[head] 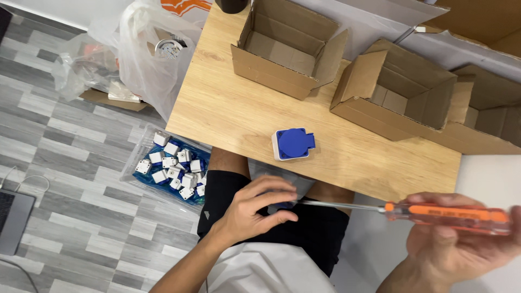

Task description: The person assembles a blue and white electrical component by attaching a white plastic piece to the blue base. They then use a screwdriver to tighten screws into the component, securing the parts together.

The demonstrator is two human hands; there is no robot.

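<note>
The right hand [461,244] is clenched around the orange translucent handle of a long screwdriver [445,213], held level below the near edge of the tabletop [228,114], off its near right corner. The steel shaft runs left from the handle to the left hand [255,209], which is cupped over the person's lap. That hand's fingers [271,190] curl over a small part with a sliver of blue showing at the shaft's tip; the part is almost wholly hidden, so its kind cannot be told, though the hand appears to grasp it.

On the tabletop, near the middle of the near edge and just above the left hand, lies a blue-lidded socket on a white base [293,144], apart from both hands. Three open cardboard boxes stand along the far side: one [287,46] near the far left corner, a second [393,89] to its right, a third [485,111] at the right edge.

On the floor beside the tabletop's near left corner sits a clear plastic tray [138,146] of white-and-blue socket parts [176,171], with clear plastic bags [144,51] further off.
</note>
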